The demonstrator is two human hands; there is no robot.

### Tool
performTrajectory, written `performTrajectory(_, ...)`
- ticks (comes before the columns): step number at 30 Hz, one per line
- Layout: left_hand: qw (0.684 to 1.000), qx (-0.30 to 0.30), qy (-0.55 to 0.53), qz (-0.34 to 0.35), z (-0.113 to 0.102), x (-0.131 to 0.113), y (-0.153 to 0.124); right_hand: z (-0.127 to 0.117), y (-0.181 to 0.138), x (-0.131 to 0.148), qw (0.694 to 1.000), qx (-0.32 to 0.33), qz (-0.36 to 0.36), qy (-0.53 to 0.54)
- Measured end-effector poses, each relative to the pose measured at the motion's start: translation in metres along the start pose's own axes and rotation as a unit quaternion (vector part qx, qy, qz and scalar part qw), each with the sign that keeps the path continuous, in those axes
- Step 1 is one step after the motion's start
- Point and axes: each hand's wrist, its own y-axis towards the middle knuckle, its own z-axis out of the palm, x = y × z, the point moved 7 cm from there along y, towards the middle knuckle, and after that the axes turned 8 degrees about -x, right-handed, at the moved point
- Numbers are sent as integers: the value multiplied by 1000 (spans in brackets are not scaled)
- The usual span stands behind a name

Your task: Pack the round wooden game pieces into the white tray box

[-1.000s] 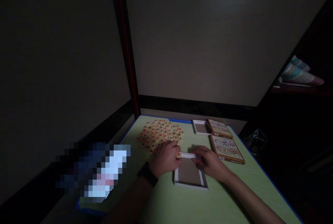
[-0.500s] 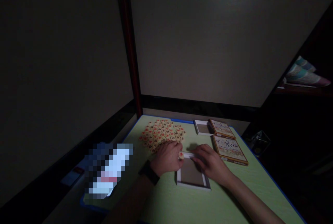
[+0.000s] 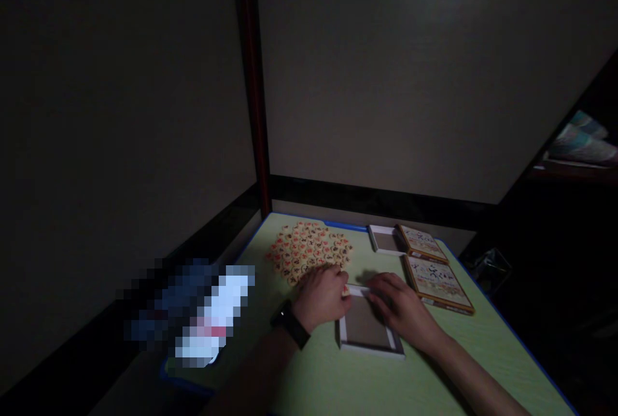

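Note:
My left hand (image 3: 322,297), with a dark watch on its wrist, is closed on a round wooden Chinese chess piece (image 3: 346,290) with a red mark. It is over the left far corner of a shallow white-walled box (image 3: 371,353) with a bare grey-brown bottom. Around the box's right far corner my right hand (image 3: 403,306) is bent, thumb inside and fingers by the far wall; its contact is partly hidden. Beyond my left hand many chess pieces (image 3: 309,248), red-marked and black-marked, lie spread in one layer.
Two printed lids (image 3: 438,281) lie at the right, the farther one touching another shallow box (image 3: 383,239). The green table (image 3: 318,377) has a blue rim. A bright blurred-out object (image 3: 217,319) is at its left edge. Walls rise behind and to the left.
The view has swung slightly left, so everything sits further right in the picture. My left hand keeps the piece at the box's far left corner, turned so that less of its face shows.

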Motion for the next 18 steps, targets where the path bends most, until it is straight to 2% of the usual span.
performTrajectory(5,1000,7,-17,-15,1,0,0,3,-1,1,1000,16,11,8)
performTrajectory(11,1000,2,-20,-21,1,0,-1,-13,12,-4,998,-29,41,27)
performTrajectory(15,999,-36,-16,-20,-13,5,2,-16,35,-7,998,-33,46,25)
performTrajectory(18,993,-96,-11,-63,-32,22,7,-7,61,-5,999,-1,31,13)
